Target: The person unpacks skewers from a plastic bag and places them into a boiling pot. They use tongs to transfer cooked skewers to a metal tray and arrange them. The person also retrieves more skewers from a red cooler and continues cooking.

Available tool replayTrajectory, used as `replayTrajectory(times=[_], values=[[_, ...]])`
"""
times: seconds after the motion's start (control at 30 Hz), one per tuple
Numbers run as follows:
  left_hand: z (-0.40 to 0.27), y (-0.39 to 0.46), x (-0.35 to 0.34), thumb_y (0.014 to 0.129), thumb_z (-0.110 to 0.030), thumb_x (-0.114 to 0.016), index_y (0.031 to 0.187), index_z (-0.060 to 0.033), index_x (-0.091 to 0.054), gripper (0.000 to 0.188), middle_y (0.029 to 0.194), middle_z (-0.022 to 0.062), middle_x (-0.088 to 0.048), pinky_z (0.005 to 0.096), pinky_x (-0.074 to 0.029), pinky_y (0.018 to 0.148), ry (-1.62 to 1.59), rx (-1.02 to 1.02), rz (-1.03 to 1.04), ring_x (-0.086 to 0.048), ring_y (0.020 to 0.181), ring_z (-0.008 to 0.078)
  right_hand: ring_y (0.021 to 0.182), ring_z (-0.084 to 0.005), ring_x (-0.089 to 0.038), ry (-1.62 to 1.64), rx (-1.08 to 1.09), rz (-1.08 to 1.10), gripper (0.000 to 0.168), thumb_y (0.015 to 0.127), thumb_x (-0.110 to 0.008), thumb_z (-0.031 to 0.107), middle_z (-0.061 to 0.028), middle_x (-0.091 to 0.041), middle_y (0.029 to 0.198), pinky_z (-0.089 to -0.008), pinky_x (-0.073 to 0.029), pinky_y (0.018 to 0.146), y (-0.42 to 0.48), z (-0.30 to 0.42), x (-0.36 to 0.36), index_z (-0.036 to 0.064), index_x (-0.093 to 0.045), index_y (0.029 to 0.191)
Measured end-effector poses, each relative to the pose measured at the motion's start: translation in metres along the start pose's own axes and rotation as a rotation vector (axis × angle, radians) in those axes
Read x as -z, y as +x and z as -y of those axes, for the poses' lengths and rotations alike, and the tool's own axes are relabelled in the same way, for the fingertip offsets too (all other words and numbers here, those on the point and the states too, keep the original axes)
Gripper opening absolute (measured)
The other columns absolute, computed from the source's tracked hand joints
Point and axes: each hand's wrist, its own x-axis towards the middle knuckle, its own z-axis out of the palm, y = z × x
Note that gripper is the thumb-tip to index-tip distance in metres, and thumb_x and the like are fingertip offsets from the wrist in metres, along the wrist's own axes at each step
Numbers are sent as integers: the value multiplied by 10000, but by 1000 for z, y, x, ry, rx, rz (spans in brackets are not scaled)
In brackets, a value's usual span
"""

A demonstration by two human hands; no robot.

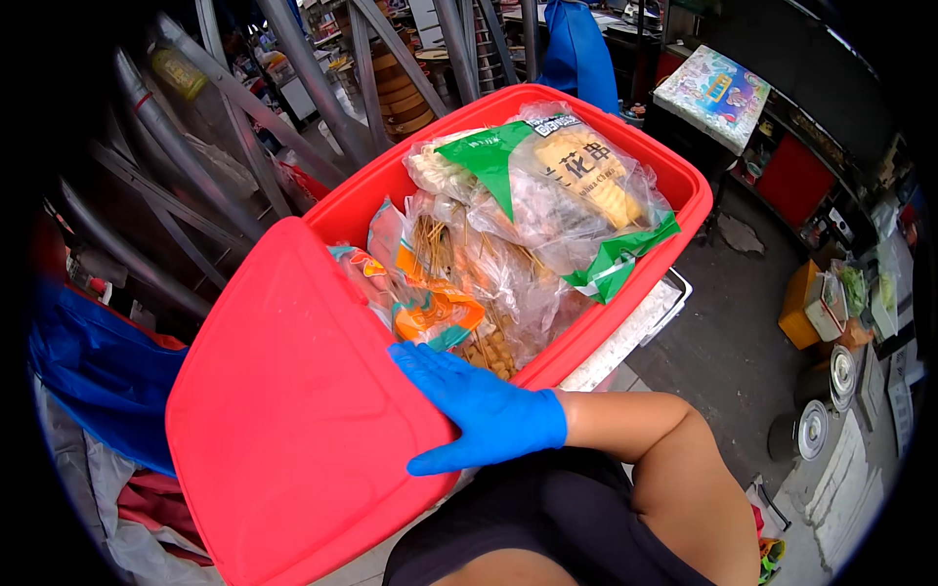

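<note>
My right hand (487,417), in a blue glove, lies with fingers extended and thumb spread against the edge of a red plastic lid (293,410). The lid sits tilted over the near left corner of a red plastic bin (623,322). Inside the bin are clear plastic bags of skewered food; a bag with green corners and printing (579,183) rests on top. Beside the lid lies an orange and teal printed bag (440,311). Thin wooden sticks (432,238) poke up between the bags. My left hand is out of view.
Metal poles (308,80) of a folded frame lean behind and left of the bin. Blue cloth (110,366) hangs at left. A white surface (623,359) supports the bin. Lidded metal pots (812,431) and a yellow crate (799,304) stand on the floor at right.
</note>
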Motion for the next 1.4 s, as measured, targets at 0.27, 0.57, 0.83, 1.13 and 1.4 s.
replayTrajectory(times=[0.27,0.57,0.83,1.13,1.4], values=[[48,59,55,852,-343,-452,1330,-26,-341,584,1413,135,-269,432,-278,1036,420,-23,-232,-329,1265,272,1257,-409,-289,-154,85,52,804,796,-582,431,-254,-317,1343,-454,-227,1048,10,13,-11,-53,-235,1337],[-51,-77,-26,859,-321,-456,1348,-32,-312,587,1437,128,-221,427,-277,1039,694,-1014,-286,-316,1274,262,1232,-260,-391,-333,-433,-344,633,709,-551,-15,-123,-454,1294,-327,-295,1026,-117,-108,216,105,-412,1315],[25,-408,-347,724,-273,-649,1371,-105,-299,754,1438,142,-216,457,-182,1067,1395,-1506,906,-197,1328,330,1187,-283,-437,-346,-425,-308,541,764,-639,158,-138,-480,1260,-360,-346,989,-130,-195,326,80,-458,1268],[228,-493,-493,688,-265,-641,1361,-177,-324,750,1384,105,-333,503,-220,1047,1378,-1594,2103,-323,1273,304,1100,-379,-471,-632,-63,-274,488,756,-588,152,-154,-522,1185,-425,-372,930,-128,-231,322,42,-477,1219],[216,-448,-607,816,-77,-590,1156,-44,-538,346,1040,84,-608,293,-466,817,545,-1061,1759,-590,923,171,1054,-352,-512,-477,-33,-462,567,742,-650,128,-211,-512,1172,-389,-412,893,-130,-234,327,-8,-428,1246]])
